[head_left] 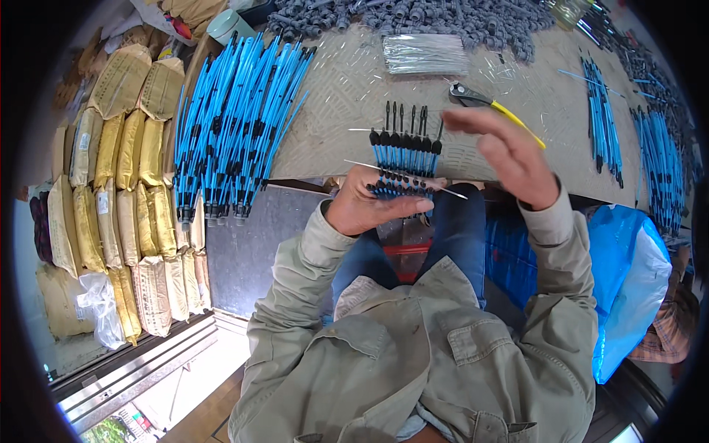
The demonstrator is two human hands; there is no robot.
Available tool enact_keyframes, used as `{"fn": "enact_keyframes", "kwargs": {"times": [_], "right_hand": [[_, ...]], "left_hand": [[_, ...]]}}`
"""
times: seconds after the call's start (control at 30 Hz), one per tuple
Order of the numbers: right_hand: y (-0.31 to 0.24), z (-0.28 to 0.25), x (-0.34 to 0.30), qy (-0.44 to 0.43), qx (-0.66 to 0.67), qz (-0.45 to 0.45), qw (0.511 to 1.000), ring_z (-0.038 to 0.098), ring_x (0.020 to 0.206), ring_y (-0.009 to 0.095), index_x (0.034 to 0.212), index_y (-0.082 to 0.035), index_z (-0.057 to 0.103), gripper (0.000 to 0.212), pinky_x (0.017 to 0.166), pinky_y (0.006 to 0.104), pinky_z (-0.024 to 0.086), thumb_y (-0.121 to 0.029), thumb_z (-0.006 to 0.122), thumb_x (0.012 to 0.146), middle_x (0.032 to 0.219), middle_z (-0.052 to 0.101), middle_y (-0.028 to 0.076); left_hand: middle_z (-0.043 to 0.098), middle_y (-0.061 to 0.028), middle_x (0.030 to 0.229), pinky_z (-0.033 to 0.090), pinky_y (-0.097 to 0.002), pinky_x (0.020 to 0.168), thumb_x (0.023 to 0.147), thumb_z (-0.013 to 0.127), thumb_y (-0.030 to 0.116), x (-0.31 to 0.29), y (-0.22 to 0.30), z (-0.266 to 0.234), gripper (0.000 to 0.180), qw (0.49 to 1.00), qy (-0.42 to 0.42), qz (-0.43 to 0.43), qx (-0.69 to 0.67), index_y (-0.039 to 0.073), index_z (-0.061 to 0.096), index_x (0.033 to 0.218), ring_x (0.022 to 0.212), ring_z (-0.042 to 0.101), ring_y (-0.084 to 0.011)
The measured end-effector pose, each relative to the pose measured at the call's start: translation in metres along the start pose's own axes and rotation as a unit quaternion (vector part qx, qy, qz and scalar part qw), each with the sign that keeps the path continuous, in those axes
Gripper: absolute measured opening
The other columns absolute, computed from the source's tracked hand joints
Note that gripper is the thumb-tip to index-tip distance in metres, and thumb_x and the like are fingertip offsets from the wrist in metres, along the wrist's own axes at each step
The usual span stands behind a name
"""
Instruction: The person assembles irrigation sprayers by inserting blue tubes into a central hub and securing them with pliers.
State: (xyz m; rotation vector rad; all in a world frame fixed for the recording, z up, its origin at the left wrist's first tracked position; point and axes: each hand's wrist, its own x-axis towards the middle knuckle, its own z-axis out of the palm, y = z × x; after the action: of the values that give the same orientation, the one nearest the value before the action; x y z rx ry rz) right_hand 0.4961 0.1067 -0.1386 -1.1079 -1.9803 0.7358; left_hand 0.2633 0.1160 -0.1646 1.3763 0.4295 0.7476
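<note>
My left hand [373,207] is closed around a row of thin blue rods with black fittings [405,153], held above my lap at the table's near edge. Black tips stand up along the row's far side. Two thin metal wires [360,162] lie crosswise along the row, their ends sticking out at the sides. To the right of the row, my right hand [511,153] is raised with its fingers stretched out, partly smeared by motion. I see nothing in it. Pliers with yellow handles [509,118] lie on the table just beyond that hand.
A stack of straight metal wires [425,55] lies ahead, before a heap of grey plastic fittings [458,22]. Blue rods with black fittings [236,118] are piled left, with another bunch [602,118] at right. Filled sacks [122,148] stand far left; a blue bag [617,273] stands right.
</note>
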Motion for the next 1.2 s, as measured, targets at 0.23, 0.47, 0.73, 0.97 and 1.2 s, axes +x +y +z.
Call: {"fn": "enact_keyframes", "kwargs": {"times": [0.23,0.47,0.73,0.97,1.2], "right_hand": [[0.044,0.048,0.019,-0.121,-0.171,-0.122,0.97,0.031,0.131,0.024,0.137,-0.007,0.032,0.056,0.108,0.0366,0.024,-0.022,0.051,0.087,0.141,0.034,0.012],[0.048,0.058,0.033,-0.203,-0.197,-0.156,0.946,0.026,0.134,0.023,0.137,-0.014,0.036,0.054,0.11,0.0386,0.021,-0.03,0.049,0.087,0.143,0.032,0.006],[0.044,0.071,0.028,-0.213,-0.236,-0.172,0.932,0.028,0.133,0.022,0.135,-0.015,0.038,0.053,0.11,0.0391,0.021,-0.04,0.044,0.089,0.141,0.035,0.004],[0.039,0.074,0.014,-0.176,-0.209,-0.188,0.944,0.031,0.131,0.025,0.133,-0.014,0.039,0.048,0.109,0.0395,0.022,-0.037,0.042,0.091,0.139,0.037,0.006],[0.029,0.069,-0.002,-0.135,-0.191,-0.173,0.957,0.036,0.127,0.025,0.131,-0.012,0.039,0.046,0.107,0.037,0.027,-0.036,0.042,0.092,0.135,0.042,0.007]], "left_hand": [[0.065,-0.0179,0.1,0.046,-0.0352,0.09,0.075,0.066,-0.003,0.001,0.0,-0.011,0.029,0.999,-0.029,0.001,0.024,-0.009,0.061,0.102,0.102,0.06,-0.025],[0.061,-0.0163,0.11,0.045,-0.0357,0.092,0.077,0.066,0.0,-0.011,-0.026,-0.024,0.033,0.99,-0.082,0.067,0.098,-0.004,0.06,0.108,0.106,0.057,-0.0241],[0.057,-0.013,0.118,0.043,-0.0389,0.093,0.075,0.068,0.014,-0.045,-0.044,-0.013,0.042,0.98,-0.03,-0.135,-0.14,0.005,0.057,0.115,0.107,0.056,-0.0282],[0.056,-0.0111,0.121,0.041,-0.0367,0.094,0.069,0.074,0.016,-0.054,-0.028,-0.014,0.053,0.994,-0.087,-0.061,0.001,0.01,0.057,0.119,0.108,0.056,-0.0283],[0.056,-0.0102,0.122,0.037,-0.0345,0.097,0.066,0.077,0.019,-0.067,0.006,-0.008,0.065,0.964,-0.16,0.053,0.208,0.005,0.052,0.124,0.109,0.054,-0.0232]]}}
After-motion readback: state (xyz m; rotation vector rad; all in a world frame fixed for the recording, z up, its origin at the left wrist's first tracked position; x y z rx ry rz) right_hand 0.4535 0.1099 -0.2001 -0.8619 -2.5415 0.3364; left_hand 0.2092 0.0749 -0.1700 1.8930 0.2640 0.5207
